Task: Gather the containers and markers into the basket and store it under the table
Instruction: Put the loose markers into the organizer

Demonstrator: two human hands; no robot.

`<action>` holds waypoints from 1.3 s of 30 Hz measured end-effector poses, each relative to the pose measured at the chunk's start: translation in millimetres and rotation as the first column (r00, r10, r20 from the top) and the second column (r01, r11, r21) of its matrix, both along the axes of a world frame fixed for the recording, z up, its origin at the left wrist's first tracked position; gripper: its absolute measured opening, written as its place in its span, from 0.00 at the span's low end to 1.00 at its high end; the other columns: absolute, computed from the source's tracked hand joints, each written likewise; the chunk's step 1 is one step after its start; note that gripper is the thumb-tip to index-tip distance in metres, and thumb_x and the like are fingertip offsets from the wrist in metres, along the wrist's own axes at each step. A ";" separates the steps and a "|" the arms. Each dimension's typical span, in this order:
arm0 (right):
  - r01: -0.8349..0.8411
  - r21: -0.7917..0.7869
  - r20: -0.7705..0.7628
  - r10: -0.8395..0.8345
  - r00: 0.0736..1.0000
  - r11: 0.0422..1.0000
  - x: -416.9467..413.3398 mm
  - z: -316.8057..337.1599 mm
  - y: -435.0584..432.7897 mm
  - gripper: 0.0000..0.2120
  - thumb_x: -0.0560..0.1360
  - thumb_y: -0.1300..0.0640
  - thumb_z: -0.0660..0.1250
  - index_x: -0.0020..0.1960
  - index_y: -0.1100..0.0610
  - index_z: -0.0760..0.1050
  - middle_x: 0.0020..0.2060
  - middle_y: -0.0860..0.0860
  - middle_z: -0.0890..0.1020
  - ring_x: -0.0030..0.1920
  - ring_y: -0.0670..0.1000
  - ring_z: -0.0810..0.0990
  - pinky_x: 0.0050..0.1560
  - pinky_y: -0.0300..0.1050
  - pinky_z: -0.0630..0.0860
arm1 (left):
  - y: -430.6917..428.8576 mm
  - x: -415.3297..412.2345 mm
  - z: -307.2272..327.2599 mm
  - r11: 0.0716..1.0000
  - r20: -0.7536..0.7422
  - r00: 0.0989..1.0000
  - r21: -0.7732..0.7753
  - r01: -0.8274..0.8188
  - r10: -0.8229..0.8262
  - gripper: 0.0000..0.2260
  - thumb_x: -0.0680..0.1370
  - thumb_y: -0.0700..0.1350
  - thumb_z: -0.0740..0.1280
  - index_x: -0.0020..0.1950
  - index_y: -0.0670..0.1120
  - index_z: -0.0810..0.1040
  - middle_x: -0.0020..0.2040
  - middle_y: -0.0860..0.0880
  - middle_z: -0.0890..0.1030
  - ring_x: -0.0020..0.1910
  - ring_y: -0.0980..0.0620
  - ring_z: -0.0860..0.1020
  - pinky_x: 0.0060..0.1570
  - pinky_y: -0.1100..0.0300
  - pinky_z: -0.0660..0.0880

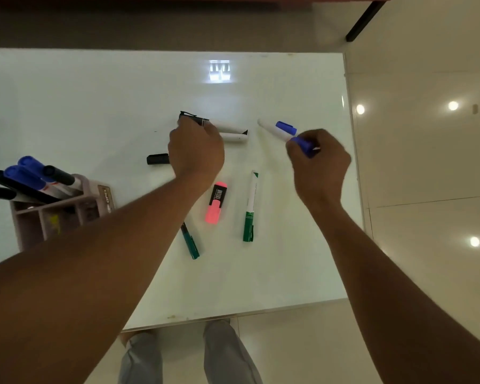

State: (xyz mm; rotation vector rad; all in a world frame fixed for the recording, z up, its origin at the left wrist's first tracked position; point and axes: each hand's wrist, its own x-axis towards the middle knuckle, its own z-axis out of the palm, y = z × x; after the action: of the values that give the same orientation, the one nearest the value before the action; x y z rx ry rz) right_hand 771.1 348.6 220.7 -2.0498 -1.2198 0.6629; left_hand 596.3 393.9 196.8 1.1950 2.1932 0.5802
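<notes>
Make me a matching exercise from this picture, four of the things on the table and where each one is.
Things:
1. pink highlighter
2. blue-capped marker
3. organizer
4. green-capped white marker

Places:
A. at the table's left edge, holding markers
B. in the right hand
C. lying loose, right of the highlighter
D. lying loose between the two forearms

Pairs: 1-D, 2-B, 3-A, 4-C

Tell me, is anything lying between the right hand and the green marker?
Nothing visible. The right hand, closed on a blue marker, is above bare table; the green marker lies just nearer the person.
</notes>
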 end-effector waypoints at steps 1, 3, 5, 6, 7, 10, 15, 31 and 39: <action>0.018 0.052 -0.048 -0.016 0.999 0.998 1.5 7.9 3.1 0.04 0.72 0.57 0.70 0.46 0.56 0.80 0.39 0.50 0.82 0.37 0.49 0.78 0.40 0.40 0.77 | 9.4 3.7 2.9 0.976 0.207 0.956 -0.107 -0.191 0.210 0.11 0.78 0.46 0.61 0.53 0.40 0.76 0.46 0.42 0.83 0.37 0.43 0.83 0.38 0.53 0.79; 0.066 0.096 -0.193 -0.046 0.980 0.993 3.2 18.4 12.7 0.07 0.72 0.57 0.72 0.48 0.58 0.81 0.40 0.50 0.83 0.40 0.50 0.80 0.48 0.48 0.80 | 23.6 9.5 8.4 0.867 0.510 0.703 -0.337 -0.367 0.496 0.08 0.76 0.40 0.63 0.53 0.41 0.77 0.44 0.41 0.82 0.24 0.45 0.79 0.27 0.54 0.80; 0.074 0.109 -0.285 -0.040 0.958 0.991 2.9 22.6 28.6 0.09 0.74 0.56 0.71 0.51 0.60 0.81 0.42 0.53 0.82 0.43 0.50 0.80 0.53 0.56 0.79 | 30.1 11.8 10.8 0.796 0.586 0.541 -0.478 -0.372 0.604 0.07 0.75 0.37 0.65 0.52 0.42 0.76 0.47 0.42 0.79 0.23 0.45 0.77 0.26 0.50 0.81; 0.052 0.112 -0.296 -0.016 0.955 0.992 0.8 22.8 38.1 0.10 0.75 0.56 0.70 0.54 0.60 0.80 0.44 0.55 0.82 0.45 0.51 0.81 0.54 0.57 0.79 | 32.6 12.4 11.2 0.777 0.589 0.510 -0.518 -0.357 0.627 0.05 0.75 0.37 0.67 0.49 0.43 0.76 0.48 0.43 0.77 0.23 0.45 0.76 0.26 0.50 0.81; 0.013 0.117 -0.296 0.023 0.955 0.993 -2.5 22.0 48.8 0.11 0.76 0.56 0.68 0.56 0.60 0.80 0.48 0.57 0.81 0.46 0.52 0.82 0.53 0.56 0.80 | 34.3 11.9 12.6 0.764 0.585 0.495 -0.544 -0.347 0.642 0.04 0.75 0.37 0.69 0.46 0.44 0.75 0.47 0.44 0.77 0.24 0.45 0.77 0.24 0.50 0.81; -0.170 0.085 -0.256 0.187 0.948 0.982 -22.0 11.7 83.7 0.12 0.78 0.57 0.66 0.60 0.58 0.78 0.50 0.55 0.81 0.42 0.50 0.84 0.47 0.50 0.83 | 44.1 8.6 11.8 0.749 0.568 0.513 -0.604 -0.271 0.644 0.05 0.77 0.39 0.69 0.43 0.43 0.74 0.44 0.46 0.77 0.24 0.44 0.80 0.26 0.53 0.81; -0.555 -0.306 0.083 0.603 0.794 0.773 -54.2 -23.4 121.3 0.13 0.76 0.54 0.68 0.57 0.59 0.82 0.47 0.55 0.82 0.48 0.53 0.79 0.47 0.40 0.71 | 40.5 1.2 1.2 0.809 0.554 0.612 -0.520 -0.276 0.565 0.08 0.72 0.39 0.75 0.44 0.42 0.77 0.41 0.41 0.81 0.27 0.45 0.82 0.22 0.57 0.79; -0.569 -0.325 -0.693 0.219 0.687 0.756 -65.8 30.7 91.5 0.11 0.77 0.59 0.69 0.58 0.58 0.80 0.52 0.57 0.85 0.47 0.53 0.85 0.50 0.51 0.83 | -11.1 -39.5 43.4 0.996 0.667 0.745 -0.068 0.051 0.007 0.07 0.76 0.50 0.71 0.46 0.47 0.82 0.39 0.50 0.83 0.30 0.57 0.77 0.31 0.64 0.76; -0.612 -0.202 -0.880 0.133 0.456 0.764 -136.3 78.3 12.1 0.14 0.76 0.65 0.68 0.61 0.63 0.78 0.55 0.60 0.84 0.51 0.58 0.85 0.48 0.52 0.83 | -84.0 -132.6 100.6 0.985 0.740 0.656 0.047 0.169 -0.148 0.12 0.77 0.42 0.70 0.58 0.38 0.80 0.50 0.42 0.86 0.48 0.46 0.85 0.50 0.49 0.82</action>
State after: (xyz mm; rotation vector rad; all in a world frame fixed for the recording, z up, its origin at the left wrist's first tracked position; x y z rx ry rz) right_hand 634.8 360.6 298.9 -1.3653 -0.9383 2.1133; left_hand 463.7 310.0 297.4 0.8895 1.3695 0.7897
